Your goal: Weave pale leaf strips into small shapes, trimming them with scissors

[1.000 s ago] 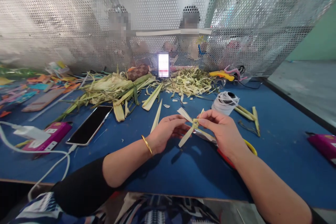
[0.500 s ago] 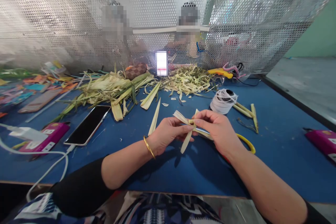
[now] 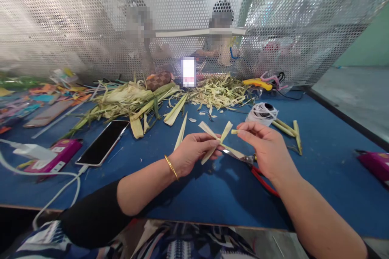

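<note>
Between the thumb and fingers of my left hand (image 3: 193, 151) are pale corn husk strips (image 3: 226, 130), crossed in an X shape. My right hand (image 3: 267, 151) is a short way to the right, pinching a small yellow-green stub (image 3: 235, 132), apart from the strips. Below and between my hands lie scissors (image 3: 263, 181) with a red handle, partly behind my right hand and wrist. A spool of white thread (image 3: 258, 114) stands just beyond my right hand. One narrow husk strip (image 3: 181, 130) lies beyond my left hand.
Husk leaves (image 3: 127, 99) and shredded husk (image 3: 223, 93) are heaped at the back. A phone (image 3: 103, 143) on a cable and a magenta box (image 3: 68, 153) lie left. Cut stalks (image 3: 297, 137) and another magenta box (image 3: 373, 162) lie right. Behind a perforated screen (image 3: 182, 12) sit two people.
My right hand has drawn away to the right from the crossed strips, with the small stub in its fingers. The scissors' blades and red handle now show more.
</note>
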Demonstrator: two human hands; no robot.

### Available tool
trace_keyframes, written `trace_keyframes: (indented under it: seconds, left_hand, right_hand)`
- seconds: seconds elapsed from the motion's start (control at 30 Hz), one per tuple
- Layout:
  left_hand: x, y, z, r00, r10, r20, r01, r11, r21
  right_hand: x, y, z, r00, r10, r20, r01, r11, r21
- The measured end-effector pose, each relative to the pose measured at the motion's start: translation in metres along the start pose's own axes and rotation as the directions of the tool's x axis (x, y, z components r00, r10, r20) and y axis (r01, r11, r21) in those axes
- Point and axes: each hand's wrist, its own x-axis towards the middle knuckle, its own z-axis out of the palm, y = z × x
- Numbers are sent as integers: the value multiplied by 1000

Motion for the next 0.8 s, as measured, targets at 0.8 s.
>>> trace_keyframes:
  seconds: [0.8]
  left_hand:
    - [-2, 5, 2, 991, 98, 91, -125, 920, 371]
  right_hand:
    - [-6, 2, 8, 951, -132, 281, 243, 879, -410]
